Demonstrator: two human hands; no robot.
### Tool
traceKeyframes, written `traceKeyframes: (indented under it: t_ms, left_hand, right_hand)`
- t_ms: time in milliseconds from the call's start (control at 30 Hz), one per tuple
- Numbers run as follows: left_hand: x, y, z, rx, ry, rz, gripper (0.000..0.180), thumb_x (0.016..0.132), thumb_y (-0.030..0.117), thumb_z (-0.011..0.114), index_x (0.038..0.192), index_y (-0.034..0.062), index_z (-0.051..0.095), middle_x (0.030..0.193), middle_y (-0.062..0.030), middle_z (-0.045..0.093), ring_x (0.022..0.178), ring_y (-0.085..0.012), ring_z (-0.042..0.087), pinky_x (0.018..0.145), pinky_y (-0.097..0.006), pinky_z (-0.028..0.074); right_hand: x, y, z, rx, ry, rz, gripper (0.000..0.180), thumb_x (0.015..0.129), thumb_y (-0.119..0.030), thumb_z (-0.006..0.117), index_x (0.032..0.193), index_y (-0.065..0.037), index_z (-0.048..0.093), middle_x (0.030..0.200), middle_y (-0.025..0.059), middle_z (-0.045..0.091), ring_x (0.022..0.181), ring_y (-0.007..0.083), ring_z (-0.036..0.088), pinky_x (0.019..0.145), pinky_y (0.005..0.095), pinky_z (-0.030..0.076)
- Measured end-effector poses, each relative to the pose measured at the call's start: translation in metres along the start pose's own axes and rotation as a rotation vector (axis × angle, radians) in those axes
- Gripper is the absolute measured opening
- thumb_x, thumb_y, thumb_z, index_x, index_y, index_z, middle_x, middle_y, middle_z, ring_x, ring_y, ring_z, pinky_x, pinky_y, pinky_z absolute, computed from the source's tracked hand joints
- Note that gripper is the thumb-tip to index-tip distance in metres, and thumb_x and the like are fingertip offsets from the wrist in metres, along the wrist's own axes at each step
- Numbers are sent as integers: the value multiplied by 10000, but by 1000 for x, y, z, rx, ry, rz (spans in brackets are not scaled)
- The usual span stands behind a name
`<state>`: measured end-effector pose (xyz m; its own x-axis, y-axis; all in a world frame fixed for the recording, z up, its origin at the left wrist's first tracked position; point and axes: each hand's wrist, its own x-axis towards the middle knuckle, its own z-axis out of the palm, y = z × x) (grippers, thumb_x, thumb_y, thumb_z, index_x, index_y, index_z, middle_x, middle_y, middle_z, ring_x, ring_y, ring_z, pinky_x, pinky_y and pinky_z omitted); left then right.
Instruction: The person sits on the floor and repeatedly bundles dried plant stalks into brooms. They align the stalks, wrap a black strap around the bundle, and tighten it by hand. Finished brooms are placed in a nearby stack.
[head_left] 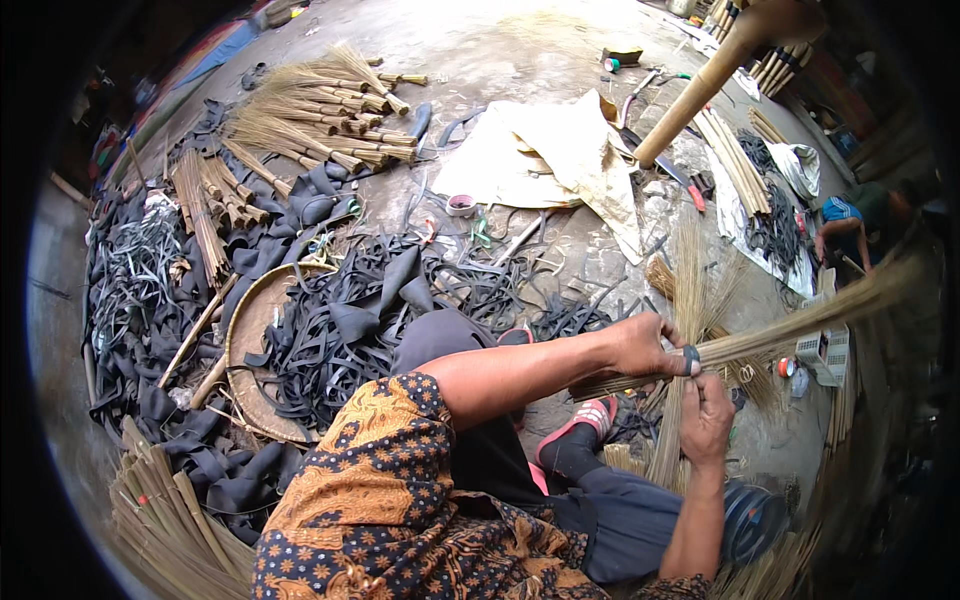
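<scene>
Across the whole scene runs a grey floor (450, 45), and sprawling down its left side is a heap of dark strips (150, 275). Up top, a pile of straw bundles (330, 115) fans out, its tied ends pointing right. Beside it a white sack (500, 155) lies spread on the floor, crumpled at its right side.

Now the round tray (250, 330), tan and shallow: dark strips (330, 345) cover its right part and spill past it, leaving the left part bare. A thick wooden post (700, 80) slants in at top right, and over at the right edge a person (865, 220) bends low.

Here's the straw bundle (790, 325), held up in front of the person's legs and sticking out to the right. At the right stands a pale plastic crate (827, 350) with slotted sides; its contents are too small to tell.

To the hands: the left hand (643, 347) is closed around the straw bundle; the right hand (706, 415) has its fingers curled in just below, though whether they pinch anything, I can't tell. And between them, the smallest item, a dark band (691, 360) around the straw.
</scene>
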<state>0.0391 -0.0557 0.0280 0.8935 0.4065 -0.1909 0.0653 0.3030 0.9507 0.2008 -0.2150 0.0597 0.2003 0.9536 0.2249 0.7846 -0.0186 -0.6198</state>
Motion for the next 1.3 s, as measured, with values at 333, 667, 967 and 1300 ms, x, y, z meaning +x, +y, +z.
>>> traceKeyframes:
  t_ms: [333,667,967,1300]
  left_hand:
    - [17,1,7,214,317,193,423,924,300,658,1143,-62,679,838,-170,716,730,-177,668,674,-348,533]
    - [11,6,17,230,302,174,330,951,276,656,1062,-33,682,795,-106,689,700,-129,603,644,-313,500]
    - [5,17,15,-85,12,152,269,1051,265,608,1182,30,623,855,0,619,659,-68,535,577,-262,446]
    - [11,44,37,-104,181,503,513,975,320,765,1312,15,528,1080,-65,664,975,-137,651,853,-297,535]
  right_hand:
    - [24,-12,49,-65,516,-50,175,871,-11,744,978,-42,609,850,105,546,676,261,559,618,400,485]
    - [32,-27,45,-336,598,-69,217,834,-72,726,990,-65,575,944,134,554,755,373,640,611,475,526]
    - [24,-13,11,-242,452,-161,234,862,3,700,1067,-39,595,996,160,576,853,366,645,720,445,525]
    - [-24,-31,89,408,302,348,320,921,-239,771,1080,-24,597,890,73,667,828,210,674,713,385,538]
